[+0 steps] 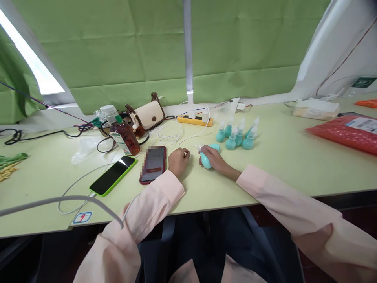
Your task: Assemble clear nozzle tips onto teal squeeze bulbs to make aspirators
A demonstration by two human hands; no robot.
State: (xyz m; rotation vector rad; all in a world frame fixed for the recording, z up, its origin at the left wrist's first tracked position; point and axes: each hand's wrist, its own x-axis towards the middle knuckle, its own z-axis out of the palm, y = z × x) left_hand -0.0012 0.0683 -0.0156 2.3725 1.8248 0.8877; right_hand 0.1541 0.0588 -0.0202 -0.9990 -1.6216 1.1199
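My right hand [216, 159] is wrapped round a teal rubber bulb with a clear nozzle [206, 158] lying on the pale green table [279, 165]. My left hand [178, 161] rests on the table just left of it, fingers curled into a loose fist; whether it holds anything is hidden. Several more teal bulbs with clear nozzles [237, 135] stand in a cluster behind and to the right of my right hand. A red-cased phone [153, 163] lies right beside my left hand.
A green-cased phone [113, 175] on a white cable lies left of the red one. Behind are a brown bottle [126, 138], a cream purse [148, 114], a yellow power strip [194, 120] and a white pole [187, 51]. A red packet [347, 133] lies far right.
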